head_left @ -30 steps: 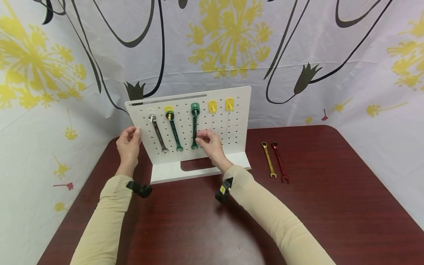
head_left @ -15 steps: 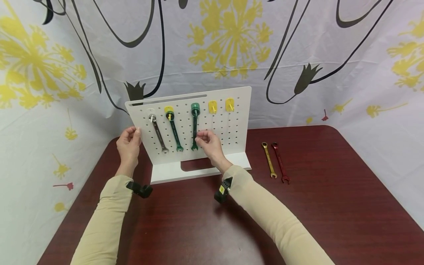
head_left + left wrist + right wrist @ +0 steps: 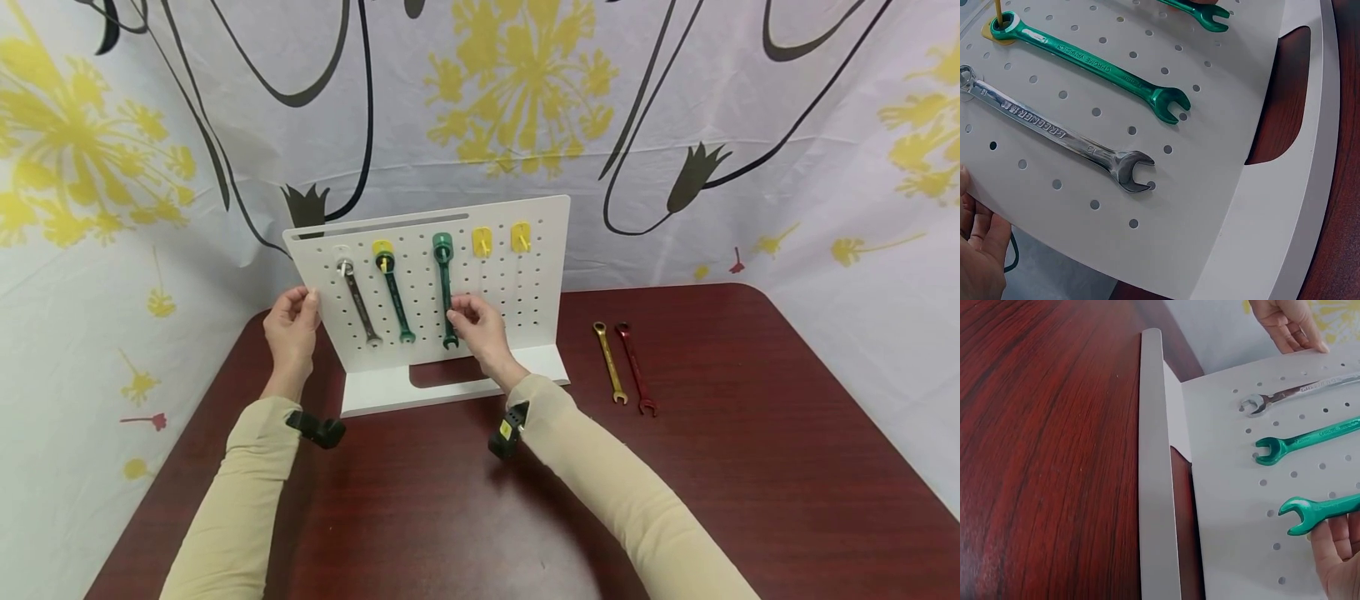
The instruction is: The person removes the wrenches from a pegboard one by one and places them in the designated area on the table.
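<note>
A white pegboard (image 3: 543, 287) stands upright on the table. My left hand (image 3: 291, 335) grips its left edge, thumb in front and fingers behind. A green combination wrench (image 3: 445, 279) hangs by its ring end at the green hook; my right hand (image 3: 485, 337) pinches its lower shank. In the right wrist view, the fingers (image 3: 1338, 540) sit close behind that wrench's open end (image 3: 1310, 515). To its left hang another green wrench (image 3: 1091, 59) on a yellow hook and a silver wrench (image 3: 1047, 128) on a pale hook.
Two yellow hooks (image 3: 482, 242) on the board's right side carry nothing. A gold wrench (image 3: 610, 364) and a red wrench (image 3: 637, 368) lie on the dark red table (image 3: 750, 433) to the right. Behind stands a patterned curtain (image 3: 660, 92).
The lower end of the green wrench in my right hand has shifted slightly right and down, its ring end staying at the hook. The right hand has moved slightly right; the left hand has stayed put.
</note>
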Motion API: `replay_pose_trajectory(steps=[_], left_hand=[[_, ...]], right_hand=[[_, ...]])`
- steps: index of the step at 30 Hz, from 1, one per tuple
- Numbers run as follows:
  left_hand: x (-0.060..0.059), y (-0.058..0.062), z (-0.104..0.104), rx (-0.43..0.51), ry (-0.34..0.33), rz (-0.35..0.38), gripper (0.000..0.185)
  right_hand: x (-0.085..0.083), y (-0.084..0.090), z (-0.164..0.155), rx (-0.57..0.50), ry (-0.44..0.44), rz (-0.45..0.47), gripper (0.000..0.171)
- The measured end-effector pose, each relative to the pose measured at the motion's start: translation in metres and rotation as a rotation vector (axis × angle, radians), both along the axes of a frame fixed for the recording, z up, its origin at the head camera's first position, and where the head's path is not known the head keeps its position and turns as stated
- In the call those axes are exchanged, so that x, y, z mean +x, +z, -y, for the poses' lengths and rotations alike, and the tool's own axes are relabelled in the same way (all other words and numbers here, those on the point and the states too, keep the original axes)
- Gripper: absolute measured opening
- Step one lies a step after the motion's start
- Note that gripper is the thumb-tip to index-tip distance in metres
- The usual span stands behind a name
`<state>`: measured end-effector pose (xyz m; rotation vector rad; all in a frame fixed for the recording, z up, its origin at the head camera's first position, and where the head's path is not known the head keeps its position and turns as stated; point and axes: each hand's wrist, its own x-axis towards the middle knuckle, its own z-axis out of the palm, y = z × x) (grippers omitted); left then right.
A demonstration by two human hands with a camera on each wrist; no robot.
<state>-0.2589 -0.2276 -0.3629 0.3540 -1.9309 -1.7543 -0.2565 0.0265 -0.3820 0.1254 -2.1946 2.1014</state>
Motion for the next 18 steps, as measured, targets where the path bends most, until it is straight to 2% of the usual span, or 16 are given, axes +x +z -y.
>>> replay_pose_trajectory(steps=[18], left_hand=[[0.001, 0.000, 0.000, -0.018, 0.005, 0.006, 0.007]], right_hand=[[0.006, 0.005, -0.013, 0.066, 0.051, -0.006, 0.015]])
